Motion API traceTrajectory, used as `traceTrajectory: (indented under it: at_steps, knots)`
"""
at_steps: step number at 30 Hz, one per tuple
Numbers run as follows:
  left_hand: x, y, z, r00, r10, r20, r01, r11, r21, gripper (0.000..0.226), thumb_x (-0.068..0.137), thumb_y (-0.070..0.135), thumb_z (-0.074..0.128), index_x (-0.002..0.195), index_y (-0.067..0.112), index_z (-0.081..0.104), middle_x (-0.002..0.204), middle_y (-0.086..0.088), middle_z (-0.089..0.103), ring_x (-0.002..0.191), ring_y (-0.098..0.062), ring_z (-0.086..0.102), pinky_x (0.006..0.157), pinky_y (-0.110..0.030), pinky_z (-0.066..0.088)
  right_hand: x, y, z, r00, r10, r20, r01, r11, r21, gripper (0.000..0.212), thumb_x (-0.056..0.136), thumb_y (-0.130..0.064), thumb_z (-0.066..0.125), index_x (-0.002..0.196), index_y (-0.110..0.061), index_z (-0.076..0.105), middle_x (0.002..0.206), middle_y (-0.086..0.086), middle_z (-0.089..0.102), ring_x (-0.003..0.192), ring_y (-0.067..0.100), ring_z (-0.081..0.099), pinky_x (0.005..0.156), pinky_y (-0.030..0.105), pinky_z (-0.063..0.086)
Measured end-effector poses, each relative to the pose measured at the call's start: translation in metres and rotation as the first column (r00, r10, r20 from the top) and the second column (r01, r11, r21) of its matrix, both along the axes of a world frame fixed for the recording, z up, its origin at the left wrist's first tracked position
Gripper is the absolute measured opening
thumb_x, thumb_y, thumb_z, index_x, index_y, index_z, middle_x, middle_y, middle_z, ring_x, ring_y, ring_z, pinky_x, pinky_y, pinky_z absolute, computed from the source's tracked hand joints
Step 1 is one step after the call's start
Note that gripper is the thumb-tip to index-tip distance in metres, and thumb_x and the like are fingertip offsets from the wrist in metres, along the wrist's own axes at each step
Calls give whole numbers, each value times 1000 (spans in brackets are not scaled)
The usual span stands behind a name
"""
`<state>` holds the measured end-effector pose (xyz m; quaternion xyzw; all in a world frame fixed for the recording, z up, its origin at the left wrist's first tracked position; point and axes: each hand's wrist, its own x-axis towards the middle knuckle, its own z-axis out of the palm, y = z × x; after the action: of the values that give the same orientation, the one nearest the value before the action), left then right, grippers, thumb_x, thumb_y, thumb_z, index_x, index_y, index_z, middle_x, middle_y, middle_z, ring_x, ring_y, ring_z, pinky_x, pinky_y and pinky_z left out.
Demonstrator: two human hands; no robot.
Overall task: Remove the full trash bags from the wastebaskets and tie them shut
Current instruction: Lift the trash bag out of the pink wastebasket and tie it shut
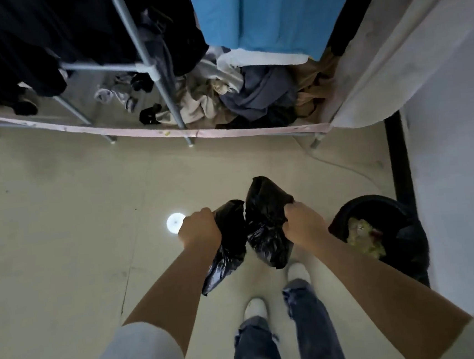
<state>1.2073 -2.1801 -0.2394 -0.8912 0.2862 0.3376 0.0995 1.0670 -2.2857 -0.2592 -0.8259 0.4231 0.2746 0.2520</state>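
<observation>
A black plastic trash bag (263, 229) hangs in front of me above the floor, crumpled and loose. My left hand (198, 230) grips its left part, and that part trails down past my wrist. My right hand (303, 223) grips its right part, which bunches up above my fingers. To the right, by the wall, stands a round black wastebasket (409, 238) lined with black plastic. Yellowish and reddish rubbish (364, 238) lies inside it. The wastebasket stands apart from both hands.
A metal-framed clothes rack (158, 71) with a pink bottom edge stands ahead, holding dark hanging clothes, a blue cloth (260, 15) and a heap of clothes (245, 97). A white wall (453, 158) closes the right side. A bright light spot (175, 223) shines on the beige floor. My feet (255, 307) are below.
</observation>
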Motion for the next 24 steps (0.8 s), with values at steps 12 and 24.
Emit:
traceTrajectory:
  at_steps: [12,24]
  knots:
    - [20,-112,-188,997,73,-31,-71,995,64,33,89,4,47,122,4,47,124,-14,56,117,-30,52,89,-36,46,66,-116,-187,999,38,33,-39,999,28,26,91,-9,45,115,-1,51,123,16,52,114,31,51,89,35,44]
    - [-27,-115,-172,979,-200,27,199,979,37,42,90,7,44,131,10,38,133,-10,42,127,-27,38,97,-35,41,42,-135,-167,993,108,51,-108,994,-3,41,90,-12,47,130,-5,39,131,15,45,119,30,47,93,35,43]
